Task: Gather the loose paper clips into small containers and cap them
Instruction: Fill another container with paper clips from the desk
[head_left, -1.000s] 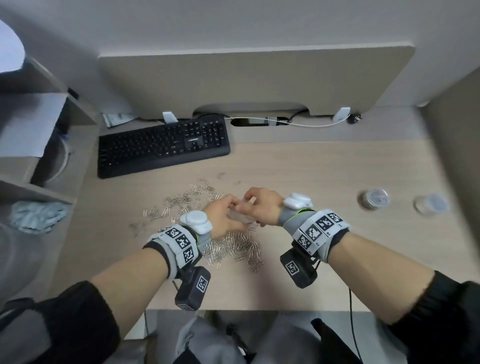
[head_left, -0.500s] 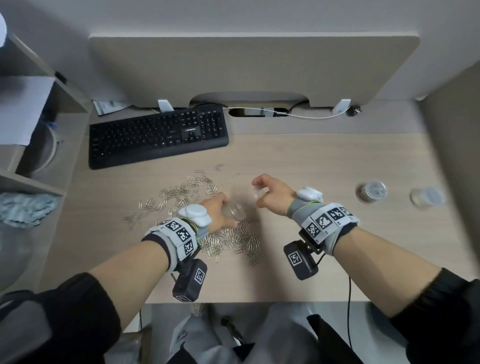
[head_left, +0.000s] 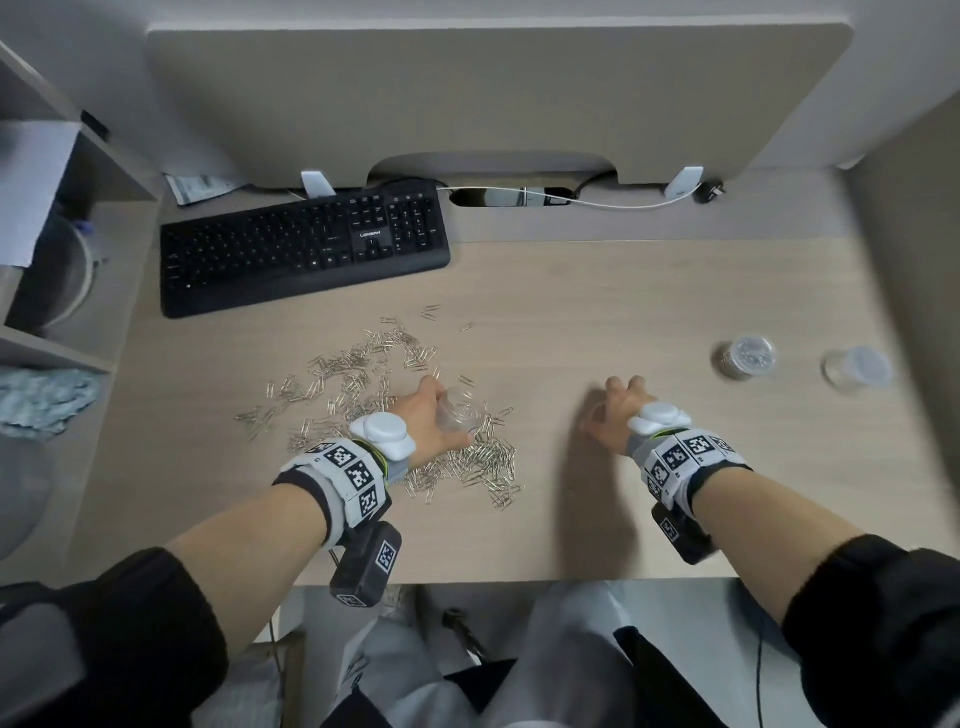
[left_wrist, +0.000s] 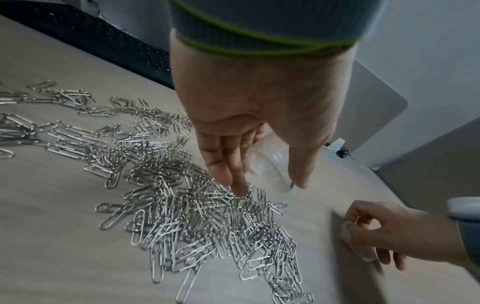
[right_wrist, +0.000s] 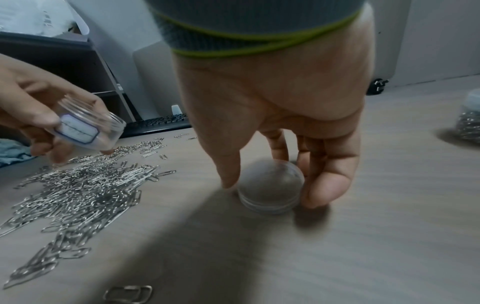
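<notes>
Head view: left hand (head_left: 431, 415) gripping a clear open jar (head_left: 457, 410), tilted, above the near part of the paper clips (head_left: 363, 415) scattered across the desk (head_left: 597, 312); right hand (head_left: 615, 415) lowered to the desk well to the right of the clips, fingers curled over a small clear item barely visible there. Black keyboard (head_left: 306, 249) behind the clips; filled capped jar (head_left: 745, 357) and empty capped jar (head_left: 857, 368) standing apart at far right. Left wrist view: thumb and fingers (left_wrist: 228, 164) wrapped round the open jar (left_wrist: 270, 164), fingertips just over the clip heap (left_wrist: 194, 216); right hand (left_wrist: 389, 232) at lower right, pinching something clear. Right wrist view: thumb and fingers (right_wrist: 324, 181) closed round a clear round lid (right_wrist: 270, 191) lying flat on the desk; left hand (right_wrist: 31, 111) at left holding the labelled jar (right_wrist: 88, 125), mouth angled up and away, over the clips (right_wrist: 78, 191); filled jar (right_wrist: 470, 123) at right edge.
</notes>
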